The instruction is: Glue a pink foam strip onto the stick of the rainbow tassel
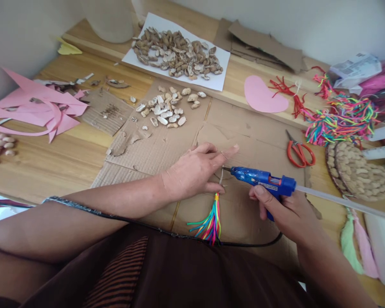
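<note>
My right hand (284, 211) grips a blue glue gun (263, 179) with a clear glue stick trailing to the right. Its nozzle points left at the thin white loop of a multicoloured tassel (209, 220). My left hand (197, 171) pinches the tassel's top against the flat cardboard sheet (253, 137), index finger stretched out above the nozzle. The tassel's strands fan down towards my lap. The gun's black cord (253, 244) runs along the cardboard's near edge.
Peanut shells (167, 111) lie loose on the cardboard, more heaped on white paper (176, 53). Red scissors (298, 152), a pink paper heart (263, 95), coloured string bundles (340, 117) and a round shell-covered disc (359, 173) sit right. Pink paper scraps (35, 107) lie left.
</note>
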Motion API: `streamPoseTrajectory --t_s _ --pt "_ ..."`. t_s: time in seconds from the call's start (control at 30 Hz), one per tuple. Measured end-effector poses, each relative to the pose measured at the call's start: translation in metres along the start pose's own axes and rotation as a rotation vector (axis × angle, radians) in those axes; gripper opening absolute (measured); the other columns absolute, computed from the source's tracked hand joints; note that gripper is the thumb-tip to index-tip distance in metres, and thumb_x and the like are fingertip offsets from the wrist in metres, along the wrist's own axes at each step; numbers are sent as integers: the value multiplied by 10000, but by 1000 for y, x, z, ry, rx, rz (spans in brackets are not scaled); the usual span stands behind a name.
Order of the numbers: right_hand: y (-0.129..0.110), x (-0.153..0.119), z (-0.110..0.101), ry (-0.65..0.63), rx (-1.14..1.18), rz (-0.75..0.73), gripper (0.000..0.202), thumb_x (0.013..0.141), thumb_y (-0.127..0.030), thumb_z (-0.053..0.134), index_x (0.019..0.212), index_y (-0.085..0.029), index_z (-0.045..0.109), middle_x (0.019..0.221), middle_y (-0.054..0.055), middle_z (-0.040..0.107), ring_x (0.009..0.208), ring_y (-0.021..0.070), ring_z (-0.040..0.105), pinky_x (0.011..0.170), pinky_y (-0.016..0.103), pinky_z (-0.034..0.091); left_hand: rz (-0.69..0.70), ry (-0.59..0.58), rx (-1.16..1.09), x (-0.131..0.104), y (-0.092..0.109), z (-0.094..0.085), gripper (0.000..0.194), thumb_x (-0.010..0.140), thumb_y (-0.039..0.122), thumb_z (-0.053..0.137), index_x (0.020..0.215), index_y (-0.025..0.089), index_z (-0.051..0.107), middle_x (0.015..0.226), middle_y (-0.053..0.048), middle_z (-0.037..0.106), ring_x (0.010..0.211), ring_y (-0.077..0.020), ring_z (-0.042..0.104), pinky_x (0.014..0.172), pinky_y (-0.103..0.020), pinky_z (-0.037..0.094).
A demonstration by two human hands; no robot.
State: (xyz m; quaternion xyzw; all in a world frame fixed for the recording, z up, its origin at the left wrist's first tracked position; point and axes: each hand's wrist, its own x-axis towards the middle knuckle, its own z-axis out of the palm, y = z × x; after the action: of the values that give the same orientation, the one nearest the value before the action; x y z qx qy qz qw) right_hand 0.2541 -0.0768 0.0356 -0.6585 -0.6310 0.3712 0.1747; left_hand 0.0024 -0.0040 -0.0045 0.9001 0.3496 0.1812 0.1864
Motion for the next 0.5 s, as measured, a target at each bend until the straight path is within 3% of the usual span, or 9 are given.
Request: streamPoseTrajectory --t_s 0.5 --pt "-2 0 -1 -18 -65 47 520 932 -668 497 890 -189 696 541 18 631 546 203 631 576 332 474 -3 11 15 0 1 0 1045 754 527 817 1574 200 258 1257 -137 640 1246 -271 525 1000 -395 492"
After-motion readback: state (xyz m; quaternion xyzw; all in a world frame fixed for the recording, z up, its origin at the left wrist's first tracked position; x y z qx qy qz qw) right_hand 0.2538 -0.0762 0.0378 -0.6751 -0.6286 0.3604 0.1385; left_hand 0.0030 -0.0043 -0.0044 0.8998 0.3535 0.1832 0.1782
